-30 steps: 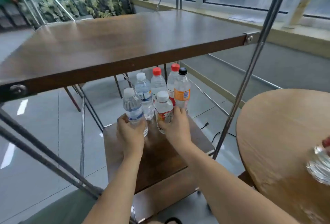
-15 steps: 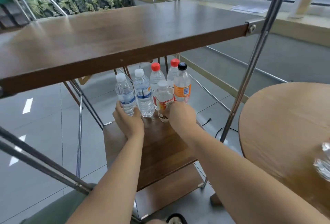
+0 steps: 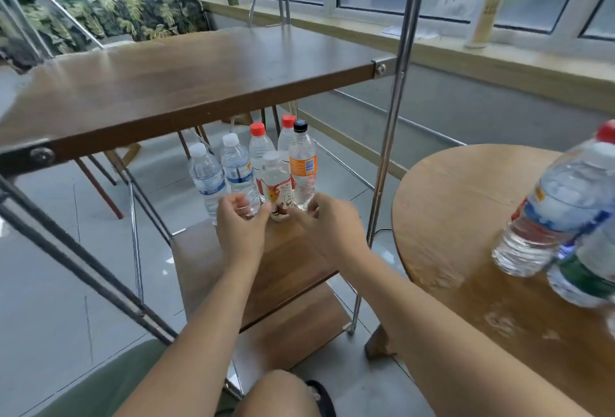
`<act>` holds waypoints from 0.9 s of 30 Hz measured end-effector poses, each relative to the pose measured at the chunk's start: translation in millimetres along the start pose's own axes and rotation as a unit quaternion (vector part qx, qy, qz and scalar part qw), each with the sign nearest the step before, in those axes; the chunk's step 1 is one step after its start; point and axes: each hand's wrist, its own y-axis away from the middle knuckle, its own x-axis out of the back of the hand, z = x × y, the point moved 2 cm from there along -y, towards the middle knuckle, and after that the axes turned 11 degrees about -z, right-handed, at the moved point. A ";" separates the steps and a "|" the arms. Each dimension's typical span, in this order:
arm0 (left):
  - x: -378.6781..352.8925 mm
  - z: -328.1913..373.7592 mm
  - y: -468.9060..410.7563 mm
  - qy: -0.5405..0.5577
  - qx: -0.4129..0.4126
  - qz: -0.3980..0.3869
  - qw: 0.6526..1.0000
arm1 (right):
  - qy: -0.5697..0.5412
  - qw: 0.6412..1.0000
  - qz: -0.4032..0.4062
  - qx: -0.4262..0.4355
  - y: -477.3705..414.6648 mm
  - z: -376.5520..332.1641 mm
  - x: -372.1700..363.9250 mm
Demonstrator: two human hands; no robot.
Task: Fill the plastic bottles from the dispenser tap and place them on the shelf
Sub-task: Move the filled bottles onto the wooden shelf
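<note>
Several filled plastic bottles stand in a cluster on the lower shelf (image 3: 286, 263) of a metal-framed rack. At the left is a white-capped bottle (image 3: 206, 177), with a second one (image 3: 238, 170) beside it. A short red-labelled bottle (image 3: 277, 190) is in front, next to a black-capped, orange-labelled one (image 3: 302, 163). Two red-capped bottles (image 3: 259, 150) stand behind. My left hand (image 3: 239, 223) hovers just in front of the white-capped bottles, fingers loosely curled and holding nothing. My right hand (image 3: 322, 220), blurred, is at the base of the short and orange-labelled bottles and grips neither.
The rack's wide upper shelf (image 3: 199, 83) overhangs the bottles, and a steel post (image 3: 392, 137) rises at the right. A round wooden table (image 3: 466, 217) at the right carries a leaning clear bottle (image 3: 552, 213) and a green-labelled one (image 3: 585, 280). My knee (image 3: 279, 393) shows below.
Both hands set their bottles down on the lower shelf, let go, and drew back slightly toward me. The view tilted, bringing the table bottles into sight.
</note>
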 end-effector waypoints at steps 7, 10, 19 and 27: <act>-39.7 60.9 76.5 0.032 -0.086 -0.182 0.979 | 0.000 0.997 0.071 -0.007 98.6 32.0 61.6; -64.1 81.7 109.6 0.031 -0.124 -0.242 0.962 | 0.001 0.995 0.102 -0.020 146.0 47.5 89.5; -140.8 145.2 210.8 0.030 -0.175 -0.378 0.908 | -0.037 0.966 0.220 -0.129 262.0 119.4 163.7; -193.2 190.2 263.1 0.025 -0.208 -0.404 0.890 | -0.066 0.903 0.386 -0.179 319.1 173.0 205.8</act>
